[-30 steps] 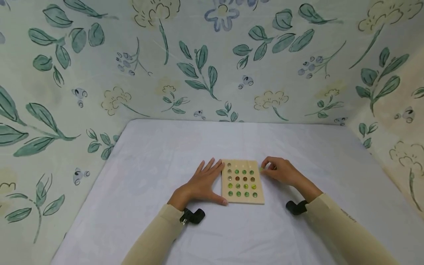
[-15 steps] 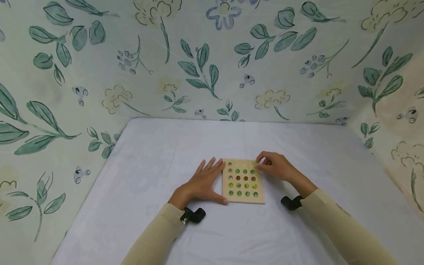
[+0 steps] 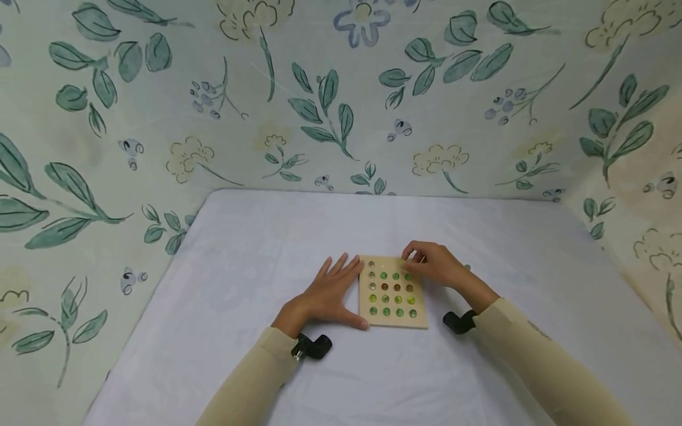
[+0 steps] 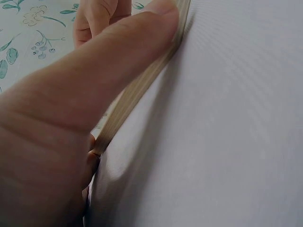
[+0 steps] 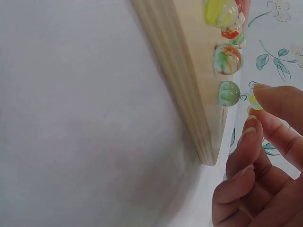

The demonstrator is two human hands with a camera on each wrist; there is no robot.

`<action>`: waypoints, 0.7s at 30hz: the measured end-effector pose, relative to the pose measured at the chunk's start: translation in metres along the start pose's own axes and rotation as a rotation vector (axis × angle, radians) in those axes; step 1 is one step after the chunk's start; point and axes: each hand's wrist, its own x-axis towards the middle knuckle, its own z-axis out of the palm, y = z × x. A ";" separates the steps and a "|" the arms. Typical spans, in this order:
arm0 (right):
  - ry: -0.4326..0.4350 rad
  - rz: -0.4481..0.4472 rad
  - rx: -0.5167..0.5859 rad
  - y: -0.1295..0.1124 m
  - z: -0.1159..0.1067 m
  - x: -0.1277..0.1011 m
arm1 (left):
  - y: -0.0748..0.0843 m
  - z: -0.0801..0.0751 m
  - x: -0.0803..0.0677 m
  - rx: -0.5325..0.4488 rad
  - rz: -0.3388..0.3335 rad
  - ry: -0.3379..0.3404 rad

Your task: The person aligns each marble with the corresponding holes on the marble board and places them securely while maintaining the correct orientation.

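Observation:
A pale wooden board [image 3: 395,320] lies on the white cloth, with rows of glass marbles [image 3: 399,312] in its holes. My left hand [image 3: 324,299] rests with spread fingers along the board's left side, the thumb [image 4: 142,42] at its near edge. Between thumb and index finger, my right hand [image 3: 434,264] pinches a yellow-and-clear marble [image 5: 255,103] over the far right part of the board. Close by in the right wrist view sit a green marble [image 5: 229,93] and a multicoloured one. The far row holds a clear marble [image 3: 371,264] at its left end.
A small green marble [image 3: 467,267] shows on the cloth just behind the right wrist. White cloth [image 3: 256,248] covers the table, and a floral curtain [image 3: 319,160] rises along its back and sides. A black wrist camera [image 3: 459,322] sits on each forearm.
My right hand has moved left from beside the board to above its far right part, carrying the marble. The left hand has stayed in place. The green marble has come into view behind the wrist.

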 end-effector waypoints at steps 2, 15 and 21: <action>-0.007 0.007 0.007 -0.001 0.001 0.002 | 0.000 0.000 0.000 -0.007 -0.004 -0.007; -0.040 0.027 0.016 -0.009 0.008 0.015 | 0.001 -0.002 0.000 -0.001 0.002 -0.001; -0.047 0.058 0.020 -0.012 0.012 0.018 | 0.002 -0.002 -0.001 -0.013 0.001 0.000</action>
